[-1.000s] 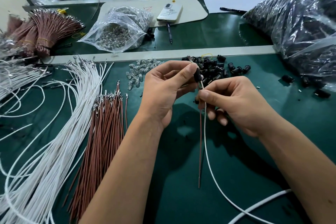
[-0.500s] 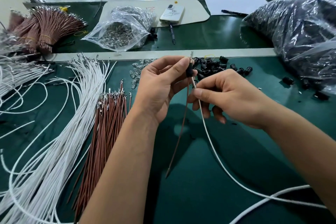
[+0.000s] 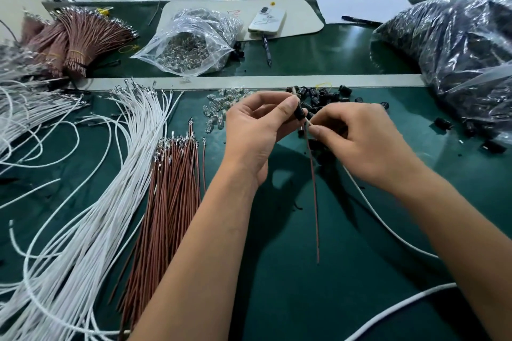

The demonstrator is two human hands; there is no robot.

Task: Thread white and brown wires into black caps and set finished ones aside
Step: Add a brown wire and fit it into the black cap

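Partly fingers-hidden black cap (image 3: pixel 299 114), white wire (image 3: pixel 388 225) cut off

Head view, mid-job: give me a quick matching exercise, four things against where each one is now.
Things:
1. black cap
2. brown wire
3. phone
4. loose black caps

Places:
A. on the beige mat, far side
B. pinched by the left hand
C. piled beyond the hands
D. hanging below the cap

Pairs: 1-B, 2-D, 3-A, 4-C
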